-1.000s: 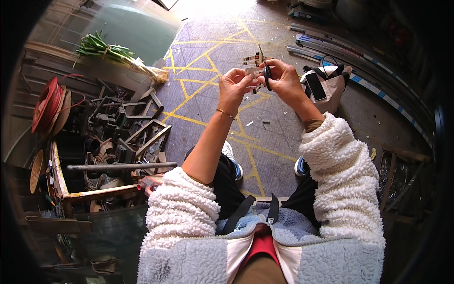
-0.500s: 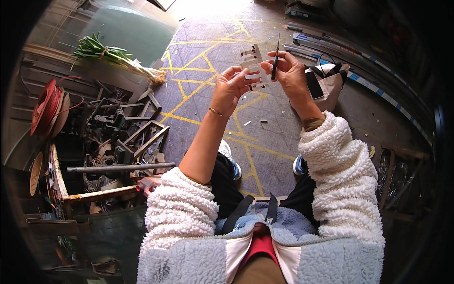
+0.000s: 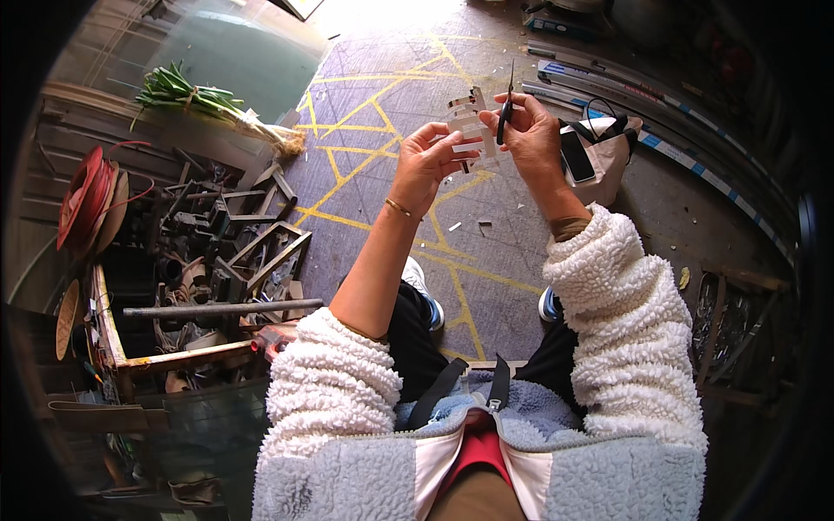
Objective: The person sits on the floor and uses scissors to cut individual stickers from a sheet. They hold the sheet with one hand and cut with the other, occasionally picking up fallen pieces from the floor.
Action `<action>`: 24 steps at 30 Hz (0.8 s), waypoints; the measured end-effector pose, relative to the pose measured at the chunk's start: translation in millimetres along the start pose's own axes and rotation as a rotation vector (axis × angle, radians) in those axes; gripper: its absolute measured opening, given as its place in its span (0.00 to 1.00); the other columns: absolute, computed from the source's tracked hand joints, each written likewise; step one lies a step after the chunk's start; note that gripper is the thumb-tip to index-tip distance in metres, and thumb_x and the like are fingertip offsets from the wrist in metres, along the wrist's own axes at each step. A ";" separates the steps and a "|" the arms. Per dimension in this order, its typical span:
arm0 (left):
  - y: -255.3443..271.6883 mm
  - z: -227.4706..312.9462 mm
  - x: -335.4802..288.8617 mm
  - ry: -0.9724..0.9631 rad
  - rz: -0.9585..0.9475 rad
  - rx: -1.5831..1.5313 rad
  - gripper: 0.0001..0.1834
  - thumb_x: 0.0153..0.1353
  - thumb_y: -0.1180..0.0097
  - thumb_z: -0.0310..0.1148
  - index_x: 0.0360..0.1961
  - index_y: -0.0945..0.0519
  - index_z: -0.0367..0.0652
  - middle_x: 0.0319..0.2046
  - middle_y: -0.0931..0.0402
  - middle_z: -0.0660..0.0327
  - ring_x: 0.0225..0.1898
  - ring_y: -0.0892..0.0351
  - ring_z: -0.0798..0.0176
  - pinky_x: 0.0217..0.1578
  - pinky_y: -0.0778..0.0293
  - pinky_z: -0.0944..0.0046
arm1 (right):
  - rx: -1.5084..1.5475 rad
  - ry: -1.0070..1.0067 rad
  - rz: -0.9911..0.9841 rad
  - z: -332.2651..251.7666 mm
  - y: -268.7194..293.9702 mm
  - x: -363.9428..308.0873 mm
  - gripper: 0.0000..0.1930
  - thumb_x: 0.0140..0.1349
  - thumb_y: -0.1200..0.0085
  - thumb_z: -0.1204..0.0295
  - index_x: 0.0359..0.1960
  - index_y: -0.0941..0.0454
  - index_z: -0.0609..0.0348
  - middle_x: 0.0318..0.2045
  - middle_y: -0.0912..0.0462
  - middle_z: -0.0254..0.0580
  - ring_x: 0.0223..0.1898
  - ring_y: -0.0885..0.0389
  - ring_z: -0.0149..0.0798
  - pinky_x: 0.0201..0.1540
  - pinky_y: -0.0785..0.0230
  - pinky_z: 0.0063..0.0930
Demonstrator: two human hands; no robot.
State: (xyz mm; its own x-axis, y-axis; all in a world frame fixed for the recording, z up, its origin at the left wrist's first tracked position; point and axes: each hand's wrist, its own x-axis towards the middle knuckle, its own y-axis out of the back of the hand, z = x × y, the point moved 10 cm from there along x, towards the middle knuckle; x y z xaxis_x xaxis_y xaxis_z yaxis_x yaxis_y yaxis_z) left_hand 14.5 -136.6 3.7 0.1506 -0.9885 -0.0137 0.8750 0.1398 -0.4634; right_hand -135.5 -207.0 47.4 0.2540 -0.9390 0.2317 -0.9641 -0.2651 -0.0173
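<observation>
In front of me, my left hand (image 3: 427, 161) pinches a thin, pale sheet piece (image 3: 473, 130) with notched edges and slim strips sticking out. Dark spots show along its upper and lower ends. My right hand (image 3: 532, 137) is closed around a slim black tool (image 3: 505, 108) that tapers to a fine point and stands tip up. Whether it is a blade or tweezers I cannot make out. The tool's lower part is close to the sheet piece's right side; whether the right fingers touch the sheet is unclear.
Spring onions (image 3: 195, 97) lie on a glass pane at the far left. Below them are a red wire spool (image 3: 78, 198) and a bin of metal scraps (image 3: 178, 358). A white bag (image 3: 608, 165) with a phone (image 3: 575, 156) and long metal profiles (image 3: 660, 113) are at right.
The pale sheet piece has turned slightly in the left fingers and looks narrower. My right hand has shifted barely, still with the black tool in it.
</observation>
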 end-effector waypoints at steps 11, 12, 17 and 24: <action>3.0 -10.1 -0.4 0.129 0.035 -0.100 0.22 0.67 0.44 0.43 0.52 0.29 0.36 0.42 0.18 0.52 0.41 0.16 0.60 0.43 0.19 0.63 | -0.022 0.079 -0.026 -3.2 -3.9 1.2 0.14 0.57 0.34 0.76 0.45 0.22 0.61 0.28 0.15 0.34 0.28 0.20 0.22 0.33 0.25 0.18; -0.2 -5.7 -1.2 0.092 0.019 -0.073 0.27 0.66 0.42 0.44 0.56 0.32 0.35 0.45 0.20 0.51 0.44 0.17 0.60 0.44 0.20 0.62 | -0.047 0.088 -0.021 -3.9 -4.0 0.7 0.14 0.57 0.34 0.76 0.45 0.22 0.61 0.28 0.15 0.34 0.28 0.19 0.23 0.33 0.25 0.18; -21.6 5.7 -10.9 -0.110 -0.014 0.292 0.46 0.60 0.35 0.47 0.67 0.46 0.30 0.55 0.27 0.47 0.53 0.22 0.60 0.51 0.22 0.60 | -0.144 0.122 0.017 -1.7 -3.3 -0.5 0.14 0.57 0.34 0.77 0.44 0.22 0.63 0.28 0.14 0.37 0.29 0.18 0.24 0.34 0.24 0.19; -14.2 -4.7 -8.9 -0.033 0.006 0.226 0.26 0.57 0.31 0.33 0.53 0.26 0.34 0.41 0.17 0.55 0.42 0.17 0.65 0.43 0.21 0.66 | 0.062 -0.007 -0.064 12.9 -9.5 2.1 0.15 0.58 0.34 0.73 0.45 0.23 0.58 0.28 0.17 0.29 0.27 0.23 0.20 0.25 0.32 0.14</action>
State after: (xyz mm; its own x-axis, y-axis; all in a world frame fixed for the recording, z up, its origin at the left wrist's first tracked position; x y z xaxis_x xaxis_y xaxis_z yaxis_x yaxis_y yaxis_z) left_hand -1.4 -130.0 6.2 0.1680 -0.9857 0.0148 0.9544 0.1589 -0.2529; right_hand -124.8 -209.3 35.5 0.3156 -0.9213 0.2271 -0.9393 -0.3372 -0.0627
